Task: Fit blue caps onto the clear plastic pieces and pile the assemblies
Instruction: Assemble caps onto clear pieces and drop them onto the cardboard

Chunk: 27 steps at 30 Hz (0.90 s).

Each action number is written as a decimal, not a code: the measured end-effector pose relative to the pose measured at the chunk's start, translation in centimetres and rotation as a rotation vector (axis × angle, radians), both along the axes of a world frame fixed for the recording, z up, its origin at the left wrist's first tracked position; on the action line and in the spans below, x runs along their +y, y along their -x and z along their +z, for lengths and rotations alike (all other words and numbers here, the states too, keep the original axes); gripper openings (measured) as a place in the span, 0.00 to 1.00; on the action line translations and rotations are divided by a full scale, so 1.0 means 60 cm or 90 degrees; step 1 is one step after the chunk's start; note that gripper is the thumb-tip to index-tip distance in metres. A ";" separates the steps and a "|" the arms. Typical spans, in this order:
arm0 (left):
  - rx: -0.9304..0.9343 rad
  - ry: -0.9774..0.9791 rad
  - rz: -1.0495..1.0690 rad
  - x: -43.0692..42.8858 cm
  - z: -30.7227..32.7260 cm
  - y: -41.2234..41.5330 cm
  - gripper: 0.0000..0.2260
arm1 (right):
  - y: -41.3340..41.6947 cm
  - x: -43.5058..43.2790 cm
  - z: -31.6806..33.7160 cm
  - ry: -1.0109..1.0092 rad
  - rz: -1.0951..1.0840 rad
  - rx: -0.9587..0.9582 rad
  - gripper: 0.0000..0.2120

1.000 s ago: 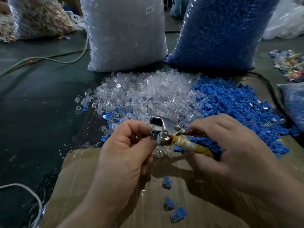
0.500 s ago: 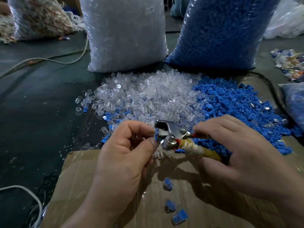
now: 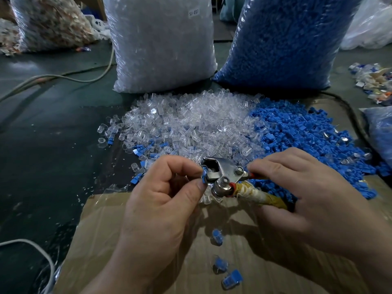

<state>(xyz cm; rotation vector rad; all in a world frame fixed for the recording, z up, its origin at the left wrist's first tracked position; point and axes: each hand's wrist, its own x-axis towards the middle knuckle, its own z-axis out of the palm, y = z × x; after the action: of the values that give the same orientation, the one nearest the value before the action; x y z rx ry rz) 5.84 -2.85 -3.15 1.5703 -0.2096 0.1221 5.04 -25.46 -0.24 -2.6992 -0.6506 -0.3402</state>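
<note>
Two hands holding: left hand point(image 3: 161, 209) pinching blue cap point(image 3: 204, 177) at tool's point(image 3: 224, 169) 9 o'clock edge; right hand point(image 3: 307, 200) clasping handle point(image 3: 267, 198).

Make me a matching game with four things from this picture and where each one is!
Things:
1. small blue plastic cap
2. silver metal tool with a yellow wrapped handle
3. finished blue-and-clear assemblies
4. tall bag of clear plastic pieces

Places:
A. lying on the brown cardboard sheet
B. standing behind the loose pile of clear pieces
C. pinched by the left hand
D. gripped by the right hand

Pairs: 1-C, 2-D, 3-A, 4-B
</note>
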 end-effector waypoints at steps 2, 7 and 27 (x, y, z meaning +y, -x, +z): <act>-0.003 0.011 -0.001 -0.001 0.005 0.001 0.06 | 0.002 0.002 0.001 -0.005 -0.008 -0.021 0.25; 0.008 0.053 -0.011 -0.002 0.012 0.003 0.06 | 0.006 0.009 0.007 -0.006 -0.021 -0.057 0.24; 0.198 -0.039 -0.001 -0.007 0.001 0.001 0.10 | -0.023 0.031 -0.012 0.042 -0.160 -0.041 0.26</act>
<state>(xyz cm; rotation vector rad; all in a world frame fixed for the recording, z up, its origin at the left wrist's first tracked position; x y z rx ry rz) 5.78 -3.24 -3.10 1.6273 0.0305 -0.1305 6.39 -23.61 -0.98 -2.8482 -0.3435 -0.4774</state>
